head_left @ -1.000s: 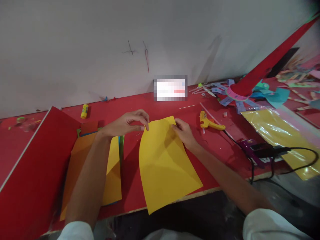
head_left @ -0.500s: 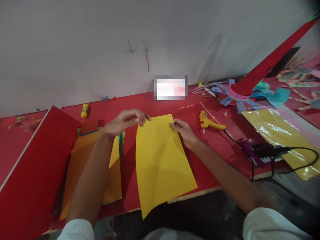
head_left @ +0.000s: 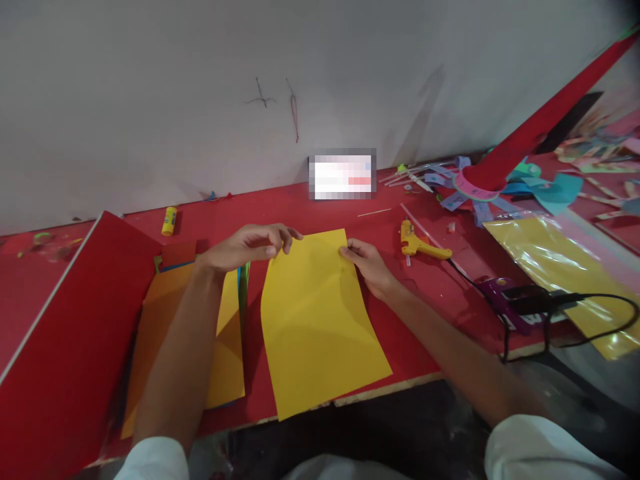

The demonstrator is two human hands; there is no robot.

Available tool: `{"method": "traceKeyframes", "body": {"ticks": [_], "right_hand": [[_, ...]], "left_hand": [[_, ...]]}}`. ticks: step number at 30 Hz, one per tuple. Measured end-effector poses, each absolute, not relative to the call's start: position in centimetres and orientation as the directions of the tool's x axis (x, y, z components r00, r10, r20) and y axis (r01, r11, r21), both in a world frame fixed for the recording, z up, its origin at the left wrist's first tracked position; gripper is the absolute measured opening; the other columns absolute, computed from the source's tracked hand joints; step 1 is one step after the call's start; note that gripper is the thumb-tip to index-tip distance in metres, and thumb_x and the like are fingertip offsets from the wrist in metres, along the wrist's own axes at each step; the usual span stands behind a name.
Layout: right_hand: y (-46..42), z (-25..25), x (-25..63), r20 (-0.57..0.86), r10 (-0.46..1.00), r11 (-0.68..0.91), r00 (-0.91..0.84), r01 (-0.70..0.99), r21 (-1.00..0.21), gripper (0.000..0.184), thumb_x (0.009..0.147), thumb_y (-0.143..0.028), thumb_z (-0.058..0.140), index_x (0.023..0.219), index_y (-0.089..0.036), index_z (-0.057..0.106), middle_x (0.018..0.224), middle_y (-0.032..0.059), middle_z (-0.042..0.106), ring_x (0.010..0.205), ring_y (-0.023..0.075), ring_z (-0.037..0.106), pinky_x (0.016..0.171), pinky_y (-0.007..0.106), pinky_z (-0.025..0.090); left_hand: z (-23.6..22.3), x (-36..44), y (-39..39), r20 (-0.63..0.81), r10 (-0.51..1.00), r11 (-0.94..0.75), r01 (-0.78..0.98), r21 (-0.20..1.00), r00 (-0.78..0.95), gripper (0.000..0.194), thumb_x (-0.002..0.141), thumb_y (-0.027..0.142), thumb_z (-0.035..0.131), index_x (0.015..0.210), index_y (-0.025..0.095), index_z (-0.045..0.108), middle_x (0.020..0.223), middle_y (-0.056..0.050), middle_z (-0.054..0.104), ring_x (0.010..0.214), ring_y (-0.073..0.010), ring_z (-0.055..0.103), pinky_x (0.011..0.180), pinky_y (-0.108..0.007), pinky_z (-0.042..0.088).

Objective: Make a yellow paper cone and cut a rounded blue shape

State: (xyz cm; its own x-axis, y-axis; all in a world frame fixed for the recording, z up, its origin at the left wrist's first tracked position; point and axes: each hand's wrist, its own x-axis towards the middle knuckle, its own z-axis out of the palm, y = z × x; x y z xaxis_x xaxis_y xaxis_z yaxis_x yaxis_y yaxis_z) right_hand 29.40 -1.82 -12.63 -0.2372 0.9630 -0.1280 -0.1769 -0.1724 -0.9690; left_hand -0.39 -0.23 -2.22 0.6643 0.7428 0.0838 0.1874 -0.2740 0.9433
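Observation:
A yellow paper sheet [head_left: 315, 327] lies lengthwise on the red table [head_left: 300, 207], its near end overhanging the front edge. My left hand [head_left: 250, 245] pinches the sheet's far left corner. At the far right corner my right hand [head_left: 367, 263] grips the sheet with thumb and fingers. The sheet bows slightly along its left side.
A stack of orange, yellow and green sheets [head_left: 227, 333] lies left of the sheet, beside a large red board [head_left: 65, 347]. A yellow glue gun [head_left: 420, 245], a black cable [head_left: 575, 313], a glue stick [head_left: 169, 221], a wrapped yellow pack [head_left: 560, 267] and paper scraps lie to the right and behind.
The yellow sheet has swung left and settled flatter on the table, its near end drawing back toward the table's front edge. Both hands kept their grip on its far corners.

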Motion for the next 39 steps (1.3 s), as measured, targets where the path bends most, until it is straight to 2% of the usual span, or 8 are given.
{"method": "traceKeyframes", "body": {"ticks": [3,6,9,12,15,25,34,39], "right_hand": [[-1.5,-13.0,29.6,0.02,0.989,0.018,-0.147,-0.015,-1.0,0.042,0.082,-0.062,0.077,0.073,-0.025,0.058,0.069,-0.003,0.054,0.067,0.0161,0.048,0.065,0.03,0.039],[-1.8,-12.8,29.7,0.198,0.976,0.212,-0.088,0.189,-0.959,0.045,0.092,-0.058,0.069,0.068,-0.025,0.05,0.064,-0.0039,0.04,0.062,0.0147,0.037,0.062,0.031,0.031],[-2.5,-12.4,29.6,0.284,0.95,0.31,-0.13,0.285,-0.907,0.035,0.101,-0.052,0.058,0.081,-0.025,0.064,0.07,-0.0006,0.053,0.066,0.0177,0.048,0.068,0.033,0.04],[-3.3,-12.2,29.3,0.373,0.909,0.415,-0.183,0.36,-0.835,0.032,0.105,-0.044,0.051,0.111,-0.027,0.078,0.09,0.0057,0.07,0.083,0.0229,0.063,0.083,0.036,0.05],[-4.0,-12.4,29.0,0.431,0.865,0.501,-0.255,0.462,-0.732,0.041,0.108,-0.034,0.044,0.133,-0.029,0.076,0.09,0.0059,0.069,0.08,0.0203,0.064,0.08,0.034,0.052],[-4.7,-13.6,28.8,0.542,0.775,0.593,-0.326,0.671,-0.444,0.052,0.105,-0.014,0.042,0.144,-0.03,0.073,0.08,0.0037,0.058,0.073,0.0163,0.058,0.069,0.027,0.048],[-4.9,-13.9,28.9,0.532,0.75,0.612,-0.393,0.719,-0.331,0.051,0.106,-0.012,0.042,0.146,-0.026,0.07,0.086,0.0061,0.063,0.082,0.018,0.062,0.07,0.028,0.047],[-5.0,-13.9,28.8,0.519,0.746,0.618,-0.418,0.724,-0.305,0.048,0.106,-0.012,0.043,0.143,-0.025,0.07,0.088,0.006,0.064,0.084,0.0176,0.063,0.07,0.027,0.049]], "left_hand": [[-2.1,1.1,-0.5,0.034,0.793,-0.287,0.324,0.902,0.608,0.039,0.098,0.057,0.07,0.082,0.021,0.065,0.1,-0.009,0.069,0.122,-0.0282,0.066,0.103,-0.043,0.053],[-2.1,2.8,-0.7,0.03,0.826,-0.327,0.434,0.84,0.563,0.036,0.099,0.055,0.068,0.087,0.021,0.065,0.099,-0.006,0.069,0.108,-0.0224,0.066,0.097,-0.035,0.051],[-2.1,4.4,-0.9,0.039,0.855,-0.346,0.512,0.786,0.517,0.036,0.1,0.055,0.065,0.089,0.021,0.065,0.093,-0.003,0.067,0.09,-0.0177,0.061,0.086,-0.032,0.049],[-2.3,5.8,-1.3,0.079,0.883,-0.338,0.508,0.792,0.463,0.036,0.102,0.054,0.061,0.087,0.021,0.063,0.089,-0.002,0.064,0.085,-0.0165,0.057,0.08,-0.031,0.046],[-2.6,6.9,-1.6,0.085,0.887,-0.317,0.465,0.826,0.454,0.036,0.103,0.053,0.059,0.086,0.021,0.06,0.087,-0.002,0.061,0.084,-0.0166,0.055,0.077,-0.031,0.044],[-2.8,8.1,-2.3,-0.039,0.901,-0.243,0.577,0.78,0.433,0.042,0.106,0.058,0.048,0.087,0.021,0.054,0.086,-0.001,0.054,0.08,-0.0174,0.049,0.074,-0.033,0.039],[-3.9,7.9,-2.0,-0.102,0.923,-0.184,0.656,0.732,0.372,0.041,0.105,0.056,0.046,0.083,0.021,0.048,0.079,0.0,0.05,0.072,-0.0159,0.044,0.065,-0.032,0.033],[-4.7,8.3,-1.5,-0.075,0.933,-0.158,0.588,0.793,0.353,0.039,0.1,0.051,0.054,0.078,0.021,0.047,0.075,0.002,0.044,0.069,-0.0143,0.04,0.064,-0.031,0.03]]}}
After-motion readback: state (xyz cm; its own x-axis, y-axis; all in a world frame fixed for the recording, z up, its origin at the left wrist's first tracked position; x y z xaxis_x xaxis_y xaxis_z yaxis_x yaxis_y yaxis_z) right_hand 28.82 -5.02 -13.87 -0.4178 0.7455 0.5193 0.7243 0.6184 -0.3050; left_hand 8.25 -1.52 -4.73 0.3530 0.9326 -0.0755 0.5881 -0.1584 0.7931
